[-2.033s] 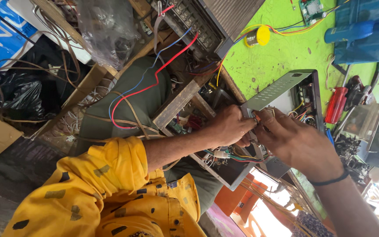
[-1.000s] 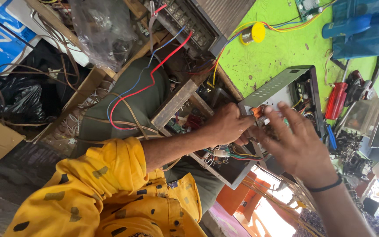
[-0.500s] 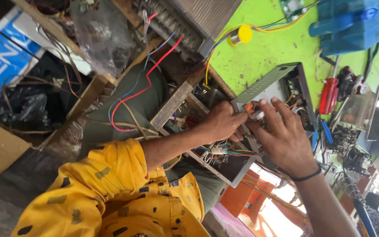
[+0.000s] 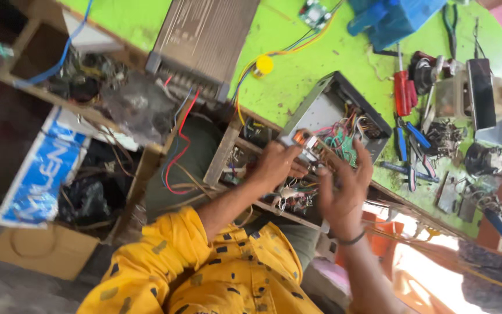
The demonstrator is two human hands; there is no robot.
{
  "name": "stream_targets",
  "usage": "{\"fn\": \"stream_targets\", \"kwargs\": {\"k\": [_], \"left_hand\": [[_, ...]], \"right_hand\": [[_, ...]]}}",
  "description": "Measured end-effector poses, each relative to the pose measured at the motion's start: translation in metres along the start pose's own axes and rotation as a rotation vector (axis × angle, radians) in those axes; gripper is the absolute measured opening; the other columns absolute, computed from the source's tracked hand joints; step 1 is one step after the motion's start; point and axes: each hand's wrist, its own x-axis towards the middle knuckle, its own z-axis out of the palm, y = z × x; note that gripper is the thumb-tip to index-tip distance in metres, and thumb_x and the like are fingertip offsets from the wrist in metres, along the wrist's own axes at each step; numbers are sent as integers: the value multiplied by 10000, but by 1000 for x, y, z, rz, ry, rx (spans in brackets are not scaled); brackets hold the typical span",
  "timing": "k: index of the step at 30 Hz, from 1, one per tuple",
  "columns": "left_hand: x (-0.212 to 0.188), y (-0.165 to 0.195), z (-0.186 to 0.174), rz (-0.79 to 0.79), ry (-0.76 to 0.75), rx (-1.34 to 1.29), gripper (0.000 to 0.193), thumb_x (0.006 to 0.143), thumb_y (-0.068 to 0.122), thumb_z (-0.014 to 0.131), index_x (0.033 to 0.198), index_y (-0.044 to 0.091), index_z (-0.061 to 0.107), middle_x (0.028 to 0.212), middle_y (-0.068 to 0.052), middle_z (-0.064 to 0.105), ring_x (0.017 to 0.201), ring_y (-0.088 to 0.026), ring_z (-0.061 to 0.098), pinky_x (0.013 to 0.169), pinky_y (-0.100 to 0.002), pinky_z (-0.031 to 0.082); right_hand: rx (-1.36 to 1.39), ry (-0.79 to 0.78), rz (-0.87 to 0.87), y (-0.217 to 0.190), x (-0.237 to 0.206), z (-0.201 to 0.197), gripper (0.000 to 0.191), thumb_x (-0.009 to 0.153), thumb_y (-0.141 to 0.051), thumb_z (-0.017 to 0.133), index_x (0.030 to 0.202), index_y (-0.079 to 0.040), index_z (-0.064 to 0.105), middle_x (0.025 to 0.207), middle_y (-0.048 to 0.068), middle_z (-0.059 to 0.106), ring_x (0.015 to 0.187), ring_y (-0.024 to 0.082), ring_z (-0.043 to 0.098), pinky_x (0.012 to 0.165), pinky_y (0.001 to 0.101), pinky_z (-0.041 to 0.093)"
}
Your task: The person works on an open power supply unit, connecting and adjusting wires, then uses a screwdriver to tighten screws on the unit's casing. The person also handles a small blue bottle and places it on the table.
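1. Since the earlier frame, my right hand has drawn back from the open metal case; it now hovers just off the case's near corner, fingers spread, gripping nothing, a dark band at the wrist.
2. Left hand: at the near end of the case, fingertips pinched on a small part with an orange glint; blur keeps me from telling what the part is.
3. Open metal case: grey box, lid off, at the near edge of the green bench, one end jutting past that edge. Inside, a tangle of green, red and white wires.
4. Loose bundle of wires: hanging below the case, between my two hands.
5. Ribbed grey metal unit: on the bench towards its far-left part, well apart from the case; red and blue leads drop from its near end over the bench edge.
6. Yellow round piece: on the bench between the ribbed unit and the case, yellow wire attached.
7. Red-handled screwdriver: just right of the case.
8. Blue-handled tools: near the screwdriver, towards the near edge.
9. Blue plastic box: far edge of the bench.
10. Yellow patterned sleeve: covers my left arm to the elbow.
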Motion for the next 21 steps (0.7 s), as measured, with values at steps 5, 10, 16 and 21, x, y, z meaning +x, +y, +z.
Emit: {"fn": "stream_targets", "kwargs": {"k": [5, 10, 16, 21], "left_hand": [[-12, -14, 8, 33, 58, -45, 320, 1001, 178, 615, 870, -107, 673, 791, -153, 734, 660, -240, 744, 572, -333, 614], [-18, -14, 14, -35, 124, 57, 305, 980, 193, 590, 860, -55, 721, 784, -124, 744, 625, -175, 713, 571, -294, 583], [-19, -14, 14, 4, 141, 13, 283, 961, 150, 601, 764, -27, 703, 718, -89, 718, 579, -136, 662, 530, -299, 532], [-22, -17, 16, 84, 223, 172, 406, 994, 166, 649, 615, 27, 600, 595, -38, 595, 482, -94, 501, 433, -298, 366]], "right_hand": [[-236, 74, 170, -36, -35, 26, 361, 932, -169, 678, 1281, -75, 695, 1649, 284, 267, 1538, 510, 206, 1255, 591, 195], [-426, -26, 277, -44, -25, 36, 453, 880, -127, 615, 1321, -30, 662, 1643, 332, 218, 1522, 538, 146, 1190, 627, 153], [-400, -73, 255, -37, -12, 37, 395, 932, -165, 634, 1253, 66, 640, 1647, 306, 243, 1524, 506, 208, 1167, 614, 271], [-233, -30, 221, -24, -4, 33, 263, 925, -167, 687, 993, 79, 621, 1598, 400, 178, 1461, 606, 268, 1173, 614, 358]]}}
